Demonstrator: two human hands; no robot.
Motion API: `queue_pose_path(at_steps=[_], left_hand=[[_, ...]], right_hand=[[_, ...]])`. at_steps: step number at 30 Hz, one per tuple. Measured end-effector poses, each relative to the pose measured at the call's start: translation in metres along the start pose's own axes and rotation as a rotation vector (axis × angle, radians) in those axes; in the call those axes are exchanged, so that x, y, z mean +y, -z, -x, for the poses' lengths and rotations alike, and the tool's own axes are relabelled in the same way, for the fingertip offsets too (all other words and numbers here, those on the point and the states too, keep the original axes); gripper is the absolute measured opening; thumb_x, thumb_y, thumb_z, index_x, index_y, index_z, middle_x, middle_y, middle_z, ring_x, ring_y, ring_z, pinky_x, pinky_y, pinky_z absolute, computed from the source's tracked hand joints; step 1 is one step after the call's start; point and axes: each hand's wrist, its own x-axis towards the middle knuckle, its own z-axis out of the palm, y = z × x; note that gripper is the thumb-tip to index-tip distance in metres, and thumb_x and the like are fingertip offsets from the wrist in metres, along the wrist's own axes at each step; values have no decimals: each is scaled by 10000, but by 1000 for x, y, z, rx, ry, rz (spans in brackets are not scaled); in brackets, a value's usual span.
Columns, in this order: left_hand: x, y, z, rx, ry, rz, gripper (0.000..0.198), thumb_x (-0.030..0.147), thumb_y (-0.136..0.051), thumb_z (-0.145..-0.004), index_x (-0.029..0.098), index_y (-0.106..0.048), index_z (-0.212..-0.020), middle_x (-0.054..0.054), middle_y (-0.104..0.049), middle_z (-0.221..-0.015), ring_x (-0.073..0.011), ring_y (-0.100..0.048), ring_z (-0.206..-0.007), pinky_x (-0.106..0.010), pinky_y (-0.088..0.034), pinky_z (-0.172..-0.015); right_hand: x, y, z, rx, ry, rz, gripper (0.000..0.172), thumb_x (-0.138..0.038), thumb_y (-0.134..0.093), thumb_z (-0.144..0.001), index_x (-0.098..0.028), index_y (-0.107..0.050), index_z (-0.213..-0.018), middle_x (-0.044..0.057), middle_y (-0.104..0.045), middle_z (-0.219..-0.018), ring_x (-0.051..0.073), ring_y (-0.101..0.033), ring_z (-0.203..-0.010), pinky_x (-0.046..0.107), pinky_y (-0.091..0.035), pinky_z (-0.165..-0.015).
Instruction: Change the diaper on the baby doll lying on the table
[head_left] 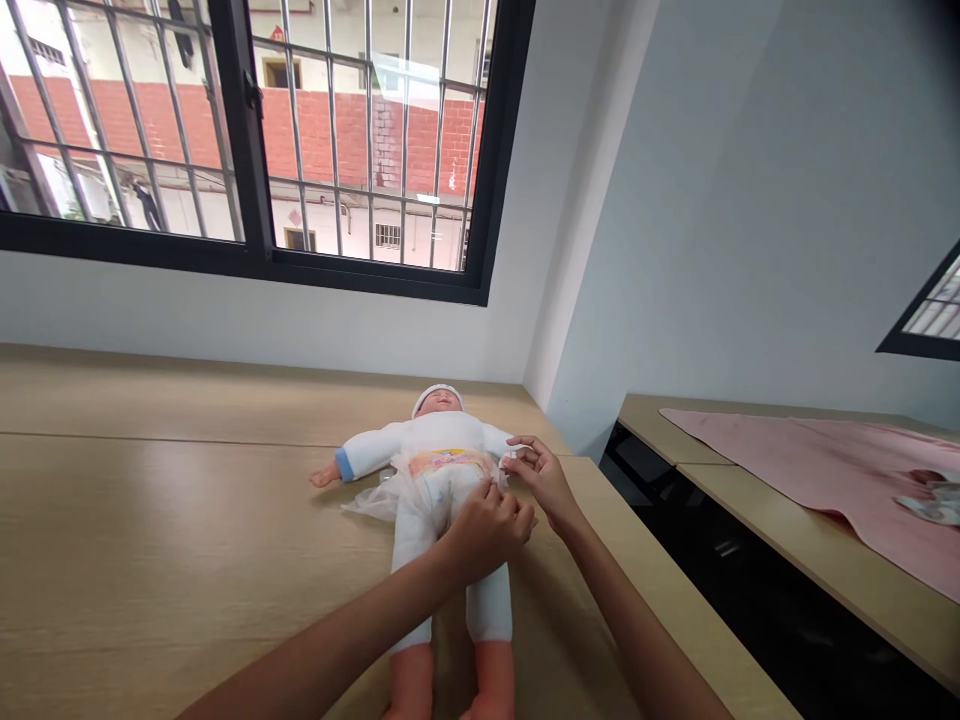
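A baby doll [439, 455] in a white suit and white cap lies on its back on the wooden table [165, 540], head toward the window. A diaper [442, 478] with a coloured waistband is wrapped round its hips. My left hand [487, 525] rests on the doll's hip, fingers curled and pinching the diaper's edge. My right hand [540, 475] is beside the doll's waist, fingers pinched on the diaper's white side tab [512, 458].
A barred window [255, 140] runs along the wall behind the table. To the right, across a dark gap [675, 520], a second table [750, 500] carries a pink cloth [817, 460] with a small bundle [934, 500] at its far right.
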Motion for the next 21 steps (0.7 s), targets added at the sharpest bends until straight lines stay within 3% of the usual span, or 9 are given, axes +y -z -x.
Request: queue_pose_path(at_steps=[5,12,21], left_hand=[[2,-1,2,-14,-32,47,242,229,-414,-957,164,-552,-769,-65,-629,-673,-216,-638,-663,-377,-494,-721],[2,-5,2,-40,-59,100,242,224,-421,-948,157,-552,-756,-86,-650,-690,-214,-642,-643,-355,-498,-654],[2,-10,2,-43,-74,151,229,206,-463,-917,162,-561,-714,-42,-647,-622,-192,-633,-584,-328,-486,-614]], right_hand=[[6,-9,2,-29,60,80,357,-382,-787,-662,-219,-603,-920,-37,-561,-650,135,-555,-626,258,-449,-623],[10,-17,6,-15,36,84,372,-415,-792,-653,-222,-602,-908,-18,-611,-647,161,-608,-637,272,-483,-603],[7,-21,7,-65,-112,-42,515,-594,-747,-676,-205,-650,-999,76,-730,-902,229,-678,-917,361,-503,-890]])
